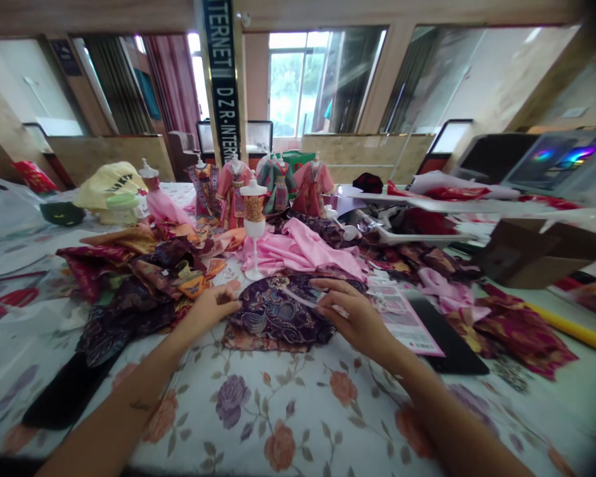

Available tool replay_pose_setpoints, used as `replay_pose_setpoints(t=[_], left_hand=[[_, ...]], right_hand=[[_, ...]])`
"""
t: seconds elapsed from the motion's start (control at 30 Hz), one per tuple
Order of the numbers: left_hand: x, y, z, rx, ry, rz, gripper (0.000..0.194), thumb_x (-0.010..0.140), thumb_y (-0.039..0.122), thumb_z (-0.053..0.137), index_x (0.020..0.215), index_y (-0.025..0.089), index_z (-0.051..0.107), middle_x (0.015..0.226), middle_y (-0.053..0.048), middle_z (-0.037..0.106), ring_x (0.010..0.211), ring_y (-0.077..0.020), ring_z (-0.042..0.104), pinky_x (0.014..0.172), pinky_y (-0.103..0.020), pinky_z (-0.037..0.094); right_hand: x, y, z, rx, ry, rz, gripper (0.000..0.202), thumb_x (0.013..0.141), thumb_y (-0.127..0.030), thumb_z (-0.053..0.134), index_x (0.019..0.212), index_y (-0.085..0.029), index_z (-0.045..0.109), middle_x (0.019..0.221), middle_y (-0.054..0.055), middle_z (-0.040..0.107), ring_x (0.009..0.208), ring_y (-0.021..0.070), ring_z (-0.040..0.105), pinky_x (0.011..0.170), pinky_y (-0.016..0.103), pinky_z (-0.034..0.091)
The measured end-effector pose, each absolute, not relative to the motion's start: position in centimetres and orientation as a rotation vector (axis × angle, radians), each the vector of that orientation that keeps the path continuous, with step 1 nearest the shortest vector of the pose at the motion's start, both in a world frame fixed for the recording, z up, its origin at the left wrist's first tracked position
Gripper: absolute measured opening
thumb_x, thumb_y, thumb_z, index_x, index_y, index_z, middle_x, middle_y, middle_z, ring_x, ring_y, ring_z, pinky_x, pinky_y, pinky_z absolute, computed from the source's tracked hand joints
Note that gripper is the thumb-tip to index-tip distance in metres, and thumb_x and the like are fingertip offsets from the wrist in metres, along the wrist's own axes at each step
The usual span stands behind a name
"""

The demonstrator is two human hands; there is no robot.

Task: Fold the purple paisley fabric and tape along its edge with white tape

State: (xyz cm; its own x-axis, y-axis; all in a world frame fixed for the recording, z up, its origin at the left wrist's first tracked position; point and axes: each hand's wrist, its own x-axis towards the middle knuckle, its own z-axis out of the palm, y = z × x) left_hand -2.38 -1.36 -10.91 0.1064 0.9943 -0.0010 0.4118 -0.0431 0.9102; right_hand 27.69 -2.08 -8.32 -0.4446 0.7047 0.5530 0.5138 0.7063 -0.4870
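A dark purple paisley fabric piece (278, 318) lies in front of me on top of an orange patterned layer (268, 341). My left hand (213, 308) is closed, thumb and fingers pinched at the fabric's left edge. My right hand (350, 315) is over the fabric's right side, its fingers pinching a thin pale strip (298, 298) that slants across the fabric. Just behind stands a small white doll mannequin (254, 228) with a gold-orange bodice. Crumpled pink cloth (302, 248) lies beside its base.
Several dressed mini mannequins (233, 189) stand at the back. Patterned scraps (144, 271) are heaped to the left. On the right are a printed sheet (407, 321), a black board (457, 344), a cardboard box (531, 252) and a yellow tool (576, 328). A floral cloth (278, 404) covers the table.
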Motion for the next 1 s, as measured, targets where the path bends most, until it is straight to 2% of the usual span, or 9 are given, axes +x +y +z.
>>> replay_pose_setpoints(t=[0.1,0.27,0.4,0.47,0.57,0.67,0.8,0.9,1.0], left_hand=[[-1.9,-1.9,-10.3,1.232,1.193,1.026,0.038,0.063,0.044,0.071,0.073,0.018,0.046,0.079,-0.002,0.063,0.076,-0.0170,0.061,0.069,-0.027,0.043],[-2.1,-2.5,-10.1,1.120,0.956,0.914,0.052,0.063,0.028,0.075,0.108,0.021,0.051,0.089,-0.003,0.066,0.078,-0.0164,0.064,0.074,-0.030,0.046],[-2.9,-2.1,-10.7,1.226,0.911,0.742,0.041,0.065,0.018,0.071,0.106,0.015,0.065,0.102,-0.008,0.066,0.092,-0.0181,0.061,0.083,-0.029,0.044],[-3.2,-1.8,-11.0,1.229,0.914,0.646,0.046,0.063,0.014,0.071,0.109,0.014,0.065,0.102,-0.008,0.067,0.091,-0.0186,0.061,0.082,-0.029,0.044],[-3.6,-1.7,-11.0,1.232,0.915,0.606,0.056,0.060,0.009,0.070,0.115,0.015,0.062,0.107,-0.009,0.067,0.094,-0.0199,0.061,0.079,-0.028,0.045],[-3.5,-1.9,-10.4,1.257,0.899,0.602,0.059,0.061,0.006,0.065,0.118,0.015,0.060,0.112,-0.009,0.065,0.097,-0.0208,0.060,0.076,-0.026,0.046],[-3.4,-2.5,-9.6,1.211,0.867,0.597,0.064,0.062,0.004,0.063,0.124,0.016,0.055,0.099,-0.008,0.067,0.080,-0.0173,0.062,0.062,-0.021,0.046],[-3.5,-2.6,-9.7,1.136,0.788,0.571,0.071,0.061,0.004,0.066,0.129,0.016,0.050,0.086,-0.006,0.066,0.065,-0.0123,0.058,0.055,-0.019,0.042],[-3.6,-2.6,-9.9,1.071,0.708,0.579,0.075,0.059,0.002,0.068,0.130,0.017,0.049,0.084,-0.005,0.064,0.064,-0.0100,0.055,0.055,-0.017,0.040]], right_hand=[[27.1,-2.3,-8.6,-0.883,-2.252,0.470,0.017,0.087,-0.021,0.047,0.076,-0.019,0.059,0.105,0.011,0.065,0.096,0.0199,0.061,0.080,0.035,0.049],[26.6,-2.1,-8.3,-0.942,-2.281,0.596,0.016,0.087,-0.025,0.047,0.081,-0.020,0.061,0.082,0.005,0.065,0.075,0.0171,0.061,0.070,0.030,0.050],[28.0,-1.8,-5.7,-1.114,-2.043,0.790,0.018,0.083,-0.036,0.054,0.081,-0.018,0.059,0.064,0.000,0.058,0.047,0.0116,0.054,0.046,0.023,0.046],[28.5,-1.8,-3.8,-1.152,-2.012,0.989,0.020,0.079,-0.038,0.058,0.077,-0.018,0.059,0.057,-0.003,0.055,0.039,0.0100,0.050,0.037,0.021,0.042],[28.2,-1.7,-1.6,-1.191,-2.113,1.334,0.017,0.075,-0.033,0.063,0.068,-0.017,0.061,0.053,-0.003,0.055,0.036,0.0091,0.050,0.032,0.018,0.039],[26.4,-1.7,-1.2,-1.183,-2.090,1.769,0.012,0.071,-0.028,0.067,0.069,-0.016,0.065,0.054,-0.002,0.060,0.038,0.0070,0.050,0.032,0.015,0.036],[23.2,-1.5,-3.2,-1.059,-1.836,2.323,0.017,0.072,-0.031,0.067,0.078,-0.015,0.062,0.061,0.001,0.066,0.045,0.0085,0.058,0.031,0.011,0.033],[21.6,-1.2,-5.2,-0.909,-1.707,2.517,0.025,0.072,-0.035,0.069,0.083,-0.015,0.056,0.066,0.002,0.068,0.052,0.0118,0.064,0.030,0.011,0.033],[21.0,-0.9,-7.0,-0.822,-1.617,2.521,0.030,0.074,-0.036,0.069,0.087,-0.017,0.050,0.069,0.002,0.068,0.053,0.0133,0.066,0.029,0.011,0.035]])
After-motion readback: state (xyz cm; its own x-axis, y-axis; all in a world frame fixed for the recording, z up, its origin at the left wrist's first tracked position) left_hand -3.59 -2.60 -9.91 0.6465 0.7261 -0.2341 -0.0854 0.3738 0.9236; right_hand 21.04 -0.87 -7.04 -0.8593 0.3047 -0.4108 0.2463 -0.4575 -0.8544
